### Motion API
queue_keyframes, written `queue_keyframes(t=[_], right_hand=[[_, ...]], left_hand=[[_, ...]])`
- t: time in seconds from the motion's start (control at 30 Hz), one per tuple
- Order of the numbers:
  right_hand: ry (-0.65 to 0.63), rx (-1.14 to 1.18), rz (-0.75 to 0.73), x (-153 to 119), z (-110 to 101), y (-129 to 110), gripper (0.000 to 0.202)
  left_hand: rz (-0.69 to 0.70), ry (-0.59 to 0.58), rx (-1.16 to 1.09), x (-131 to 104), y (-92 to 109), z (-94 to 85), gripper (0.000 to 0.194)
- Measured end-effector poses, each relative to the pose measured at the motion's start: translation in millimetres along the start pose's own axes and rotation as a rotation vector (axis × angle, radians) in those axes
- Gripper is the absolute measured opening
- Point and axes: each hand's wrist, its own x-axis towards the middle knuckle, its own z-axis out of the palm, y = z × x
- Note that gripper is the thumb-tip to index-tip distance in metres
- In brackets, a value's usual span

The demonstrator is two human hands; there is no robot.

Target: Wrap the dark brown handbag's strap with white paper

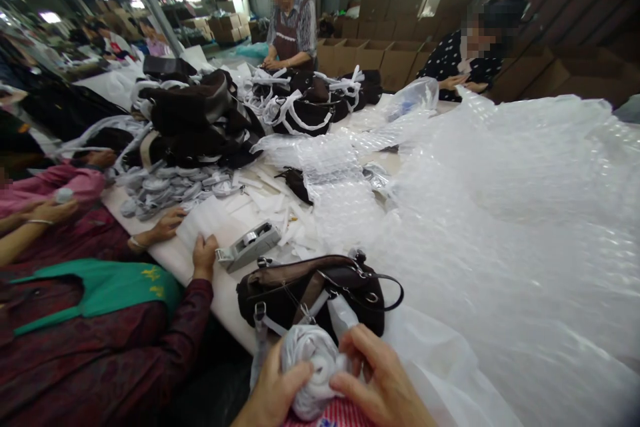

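A coiled roll of grey-white wrapped strap (306, 347) is held low in front of me. My left hand (277, 380) is closed around its left side, with the thumb on its face. My right hand (383, 373) grips the right side between thumb and curled fingers. Just behind the roll, a dark brown handbag (295, 280) lies on the table, with black handles and silver-coloured rings. Pale wrapped straps hang from its hardware, and one runs down behind my left hand. Part of a red-and-white striped cloth (333, 411) shows below the roll.
A tape dispenser (250, 245) stands beyond the bag. Bubble wrap (500, 233) spreads over the right side. Several wrapped rolls (175, 183) and piled dark bags (195, 113) lie farther left. A co-worker's hand (204, 257) holds a white foam sheet (203, 220); other people work around the table.
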Motion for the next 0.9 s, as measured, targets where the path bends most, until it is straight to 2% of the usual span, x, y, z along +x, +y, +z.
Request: queue_keyframes(t=[0.1, 0.2, 0.27, 0.4, 0.47, 0.57, 0.67, 0.77, 0.9], right_hand=[[-0.011, 0.007, 0.147, -4.6, 1.1, 0.0, 0.028], [0.164, 0.172, 0.218, -3.1, 5.4, 10.0, 0.042], [0.231, 0.292, 0.227, -0.2, 7.7, 18.2, 0.043], [0.222, 0.247, 0.148, 2.9, 8.1, 25.5, 0.037], [0.197, 0.178, 0.1, 2.1, 7.3, 22.4, 0.034], [0.11, 0.13, 0.043, -0.3, 7.6, 15.0, 0.019], [0.113, 0.079, 0.022, -1.8, 10.3, 12.1, 0.013], [0.125, 0.053, 0.005, -1.5, 12.2, 15.0, 0.004], [0.108, -0.034, -0.117, 1.1, 10.2, 20.3, 0.007]], left_hand=[[0.06, 0.1, 0.027, -3.7, 2.3, 7.6, 0.059], [0.135, 0.115, -0.039, -3.0, 6.9, 16.2, 0.061], [0.155, 0.092, -0.062, -1.1, 8.9, 19.6, 0.064], [0.161, 0.0, -0.101, 0.4, 15.8, 22.2, 0.067], [0.171, -0.026, -0.119, -0.3, 20.6, 23.0, 0.066], [0.146, -0.083, -0.093, -0.9, 24.7, 23.0, 0.065], [0.11, -0.128, -0.088, -0.4, 24.0, 21.5, 0.068], [0.084, -0.131, -0.096, -1.1, 25.0, 20.9, 0.071], [0.059, -0.104, -0.094, -3.4, 29.8, 23.1, 0.069]])
